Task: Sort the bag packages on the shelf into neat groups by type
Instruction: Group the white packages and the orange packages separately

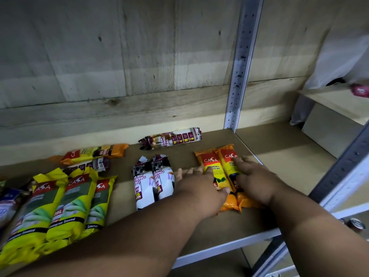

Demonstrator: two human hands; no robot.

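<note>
I'm squaring up the orange pair [219, 176]: my left hand [201, 182] and right hand [257, 176] lie flat on them, fingers straight, gripping nothing. Next I'd fetch the stray orange package [93, 153], lying far to my left.

Perforated metal upright [240, 76], far right of centre, against plank back wall [119, 56]. Pink item [360, 89] on neighbouring right shelf. Can tops [356, 224], near right, lower level.

Two bare forearms are seen, ending in the left hand [196, 181] and the right hand [257, 179]; no sleeves, gloves, rings or watches are worn.
</note>
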